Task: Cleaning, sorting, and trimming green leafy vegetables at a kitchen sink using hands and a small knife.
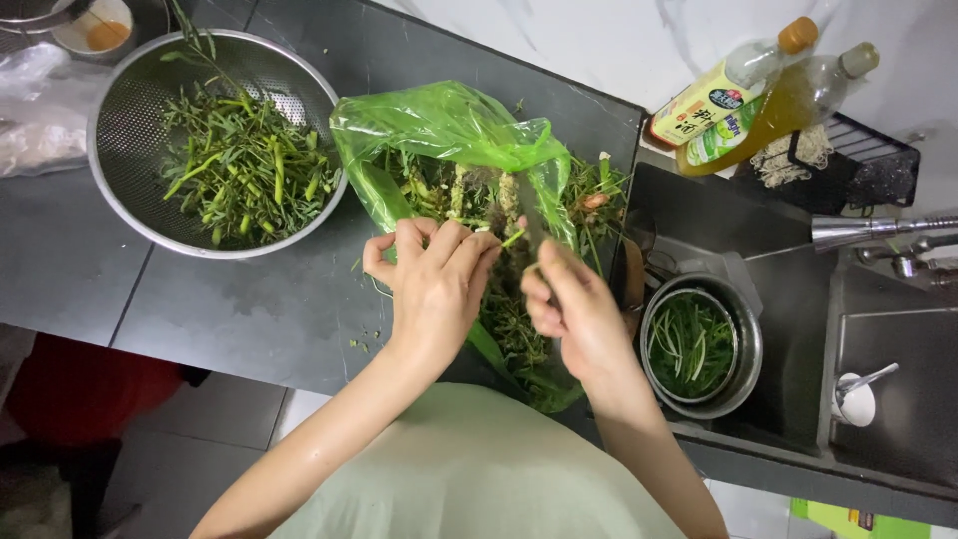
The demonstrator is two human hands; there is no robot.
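Dark counter [249,309] carries a steel colander [130,190] and green bag [449,130].

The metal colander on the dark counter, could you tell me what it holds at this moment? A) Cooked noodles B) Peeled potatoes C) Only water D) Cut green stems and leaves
D: the metal colander on the counter's left holds a heap of green stems and leaves, while both hands work over the green plastic bag beside it.
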